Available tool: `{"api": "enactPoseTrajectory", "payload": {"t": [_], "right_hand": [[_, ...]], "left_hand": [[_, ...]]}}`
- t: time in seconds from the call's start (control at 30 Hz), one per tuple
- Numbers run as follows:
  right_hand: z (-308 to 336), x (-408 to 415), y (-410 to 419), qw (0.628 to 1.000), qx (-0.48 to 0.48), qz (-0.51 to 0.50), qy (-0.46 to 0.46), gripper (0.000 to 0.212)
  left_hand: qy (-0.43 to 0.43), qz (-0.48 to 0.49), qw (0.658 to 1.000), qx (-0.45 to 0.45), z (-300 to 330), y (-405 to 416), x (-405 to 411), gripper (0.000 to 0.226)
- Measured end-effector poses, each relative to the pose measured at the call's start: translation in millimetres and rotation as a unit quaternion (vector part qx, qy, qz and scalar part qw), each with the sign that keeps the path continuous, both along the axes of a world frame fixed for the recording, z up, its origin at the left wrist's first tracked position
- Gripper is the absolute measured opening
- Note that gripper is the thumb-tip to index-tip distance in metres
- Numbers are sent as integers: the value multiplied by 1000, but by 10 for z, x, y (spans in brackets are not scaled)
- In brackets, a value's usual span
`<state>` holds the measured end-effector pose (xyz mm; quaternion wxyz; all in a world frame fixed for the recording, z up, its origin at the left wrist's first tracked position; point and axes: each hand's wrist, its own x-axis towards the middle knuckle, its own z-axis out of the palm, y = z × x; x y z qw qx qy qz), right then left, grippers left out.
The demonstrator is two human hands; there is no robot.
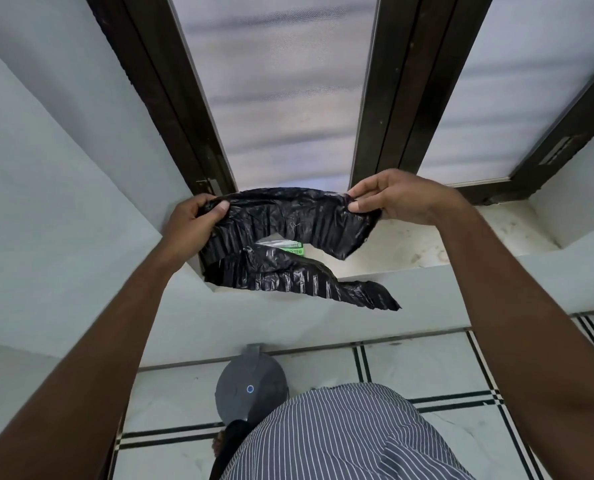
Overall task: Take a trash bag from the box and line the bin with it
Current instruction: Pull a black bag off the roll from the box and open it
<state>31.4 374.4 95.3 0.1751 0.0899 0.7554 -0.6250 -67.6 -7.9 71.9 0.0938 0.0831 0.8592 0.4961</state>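
So I've got the bag (pixel 288 233) up in front of me over the window sill (pixel 423 247), both hands on it. Left hand (pixel 191 223) pinches one top corner between thumb and fingers, right hand (pixel 392 199) pinches the other end the same way, and the black plastic sags between them, creased from being folded, with one tail drooping lower right. The box (pixel 283 247) is just peeking out behind the bag on the sill, green label showing. The bin (pixel 250 389) sits on the floor below, by the wall, lid apparently on, partly hidden by my shirt.

Handling-wise, this thing looks feather-light, floppy and probably slippery, with zero stiffness, so it'll go wherever the air pushes it. I'd guess the layers cling together too. Best bet is finding the open edge and gripping there, rubbing the layers apart, not grabbing mid-body.
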Motion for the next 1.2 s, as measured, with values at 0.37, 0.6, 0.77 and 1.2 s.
{"api": "enactPoseTrajectory", "payload": {"t": [0.37,0.6,0.77,1.2], "right_hand": [[247,163,-293,976,-70,-197,57,33],[243,404,-348,975,-21,-211,63,17],[245,637,-383,962,246,-119,-5,28],[491,381,-1778,965,203,0,164,45]], "left_hand": [[-28,-10,999,26,-47,72,173,29],[-100,-4,992,82,76,45,302,18],[-98,-56,990,90,187,-79,382,22],[-37,-203,972,113,571,71,649,21]]}}
